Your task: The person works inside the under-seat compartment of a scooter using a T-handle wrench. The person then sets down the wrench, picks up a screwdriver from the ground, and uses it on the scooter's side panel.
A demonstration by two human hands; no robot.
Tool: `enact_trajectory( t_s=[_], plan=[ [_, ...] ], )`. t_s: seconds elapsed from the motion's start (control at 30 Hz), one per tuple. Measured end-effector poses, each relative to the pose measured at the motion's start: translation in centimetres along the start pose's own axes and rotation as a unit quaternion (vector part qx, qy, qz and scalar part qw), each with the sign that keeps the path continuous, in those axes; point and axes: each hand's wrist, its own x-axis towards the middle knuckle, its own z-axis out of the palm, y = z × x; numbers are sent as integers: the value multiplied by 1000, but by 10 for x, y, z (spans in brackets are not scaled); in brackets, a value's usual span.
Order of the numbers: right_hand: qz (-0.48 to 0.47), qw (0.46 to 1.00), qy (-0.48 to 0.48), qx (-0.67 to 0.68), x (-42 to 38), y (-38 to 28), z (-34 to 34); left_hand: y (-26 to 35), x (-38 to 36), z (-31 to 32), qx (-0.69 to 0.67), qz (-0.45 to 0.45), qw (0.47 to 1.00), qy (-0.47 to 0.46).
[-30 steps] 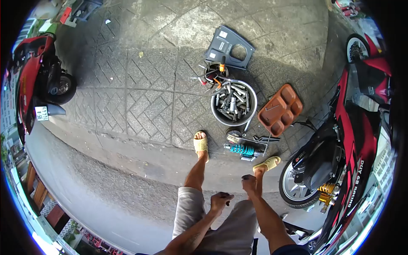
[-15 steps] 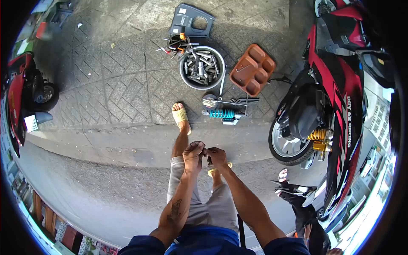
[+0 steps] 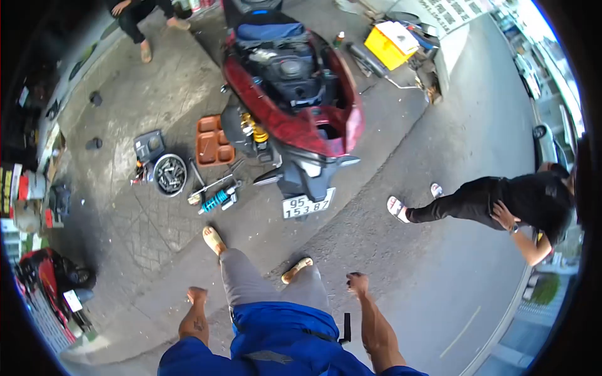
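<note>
My left hand (image 3: 197, 294) hangs low beside my left leg, with the fingers partly hidden; whether it holds anything cannot be made out. On the other side, my right hand (image 3: 357, 283) is out over the pavement with its fingers curled in. Anything inside it is too small to see. Neither hand touches the things on the ground. Ahead of my feet lie a turquoise-spring shock absorber (image 3: 214, 200), a metal bowl of sockets (image 3: 170, 175) and a brown compartment tray (image 3: 207, 141). A red motorbike (image 3: 298, 106) stands ahead with its seat area opened up.
A grey plastic panel (image 3: 149, 146) lies behind the bowl. At right, a person in black (image 3: 489, 200) stands with a hand at the hip. Another person's legs (image 3: 147, 25) show at top left. A yellow bin (image 3: 390, 47) and a red motorbike (image 3: 47, 282) stand farther off.
My hands, which were together in front of me, are now apart and lowered at my sides. The view has turned right, bringing the motorbike's rear and the person in black into fuller view.
</note>
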Motion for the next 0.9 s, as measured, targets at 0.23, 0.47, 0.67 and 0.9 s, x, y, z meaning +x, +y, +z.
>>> enact_trajectory(
  t_s=[0.23, 0.47, 0.67, 0.9],
  plan=[
    [470, 724, 358, 357, -122, 134, -186, 163, -208, 74, -128, 79, 954, -260],
    [421, 807, 188, 369, -77, 112, -234, 426, -321, 182, -4, 432, 894, -122],
    [379, 837, 175, 354, 7, 75, -342, 635, -420, 227, -136, 482, 849, -168],
    [245, 960, 43, 128, 203, 134, -474, 777, -453, 290, -211, 367, 888, -178]
  ],
)
